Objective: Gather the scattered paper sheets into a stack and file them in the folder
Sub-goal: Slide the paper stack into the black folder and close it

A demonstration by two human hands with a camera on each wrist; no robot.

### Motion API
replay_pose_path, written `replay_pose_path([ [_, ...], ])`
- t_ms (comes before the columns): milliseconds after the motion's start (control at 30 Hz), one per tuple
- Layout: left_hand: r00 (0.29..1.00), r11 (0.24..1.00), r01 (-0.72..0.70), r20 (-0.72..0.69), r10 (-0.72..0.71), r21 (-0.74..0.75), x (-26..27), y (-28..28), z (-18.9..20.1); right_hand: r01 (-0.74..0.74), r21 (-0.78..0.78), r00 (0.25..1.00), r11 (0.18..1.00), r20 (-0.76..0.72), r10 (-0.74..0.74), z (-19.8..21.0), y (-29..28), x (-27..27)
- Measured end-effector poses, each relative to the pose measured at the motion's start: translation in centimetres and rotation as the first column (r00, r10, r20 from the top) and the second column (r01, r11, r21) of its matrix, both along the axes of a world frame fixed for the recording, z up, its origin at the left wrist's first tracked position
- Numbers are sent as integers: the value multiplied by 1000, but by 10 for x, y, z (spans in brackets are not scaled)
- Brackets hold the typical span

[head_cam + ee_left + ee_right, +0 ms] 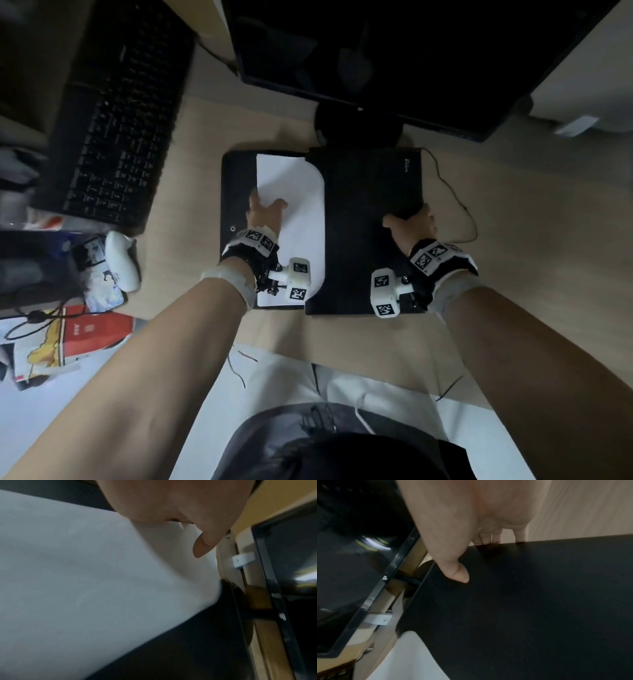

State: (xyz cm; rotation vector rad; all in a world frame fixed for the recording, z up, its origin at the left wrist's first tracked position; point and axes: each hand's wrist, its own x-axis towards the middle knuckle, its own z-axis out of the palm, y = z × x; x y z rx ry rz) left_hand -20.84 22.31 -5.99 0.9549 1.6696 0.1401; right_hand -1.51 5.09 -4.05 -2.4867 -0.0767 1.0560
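Filing step, head view. The white paper sheets [291, 212] lie as a stack inside the open black folder [370, 226] on the desk [513, 240], their right part already under the cover. The left hand [265, 214] rests flat on the stack, fingers spread, gripping nothing. The right hand [411, 222] clamps the cover's outer edge, thumb on top, fingers underneath. To close cleanly, judged from this: keep the stack pinned square, bring the cover over slowly, and withdraw the left hand last, so no corner folds or slides out
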Motion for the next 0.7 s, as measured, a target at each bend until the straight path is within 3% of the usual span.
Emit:
replay_pose_path([
  [167,985,988,150,90,-146,-39,54,-29,28,-57,23,995,998,-82,59,3,-5,12],
  [233,981,985,171,95,-168,-26,57,-31,1,-22,60,993,998,-112,28,3,-7,17],
  [333,979,984,174,98,-177,40,58,-37,22,30,106,983,994,-185,-10,1,-10,24],
  [500,975,985,170,-143,-168,3,56,-40,29,53,155,976,987,-215,-18,-17,-15,28],
  [600,975,976,192,-97,-202,-101,68,-46,32,-7,168,976,986,-213,43,-9,-18,24],
  [667,939,938,323,-82,-334,-122,76,-48,24,-44,164,982,985,-175,73,-6,-22,25],
  [700,918,918,375,-86,-387,-128,76,-44,-2,-55,168,985,984,-154,82,-4,-24,28],
])
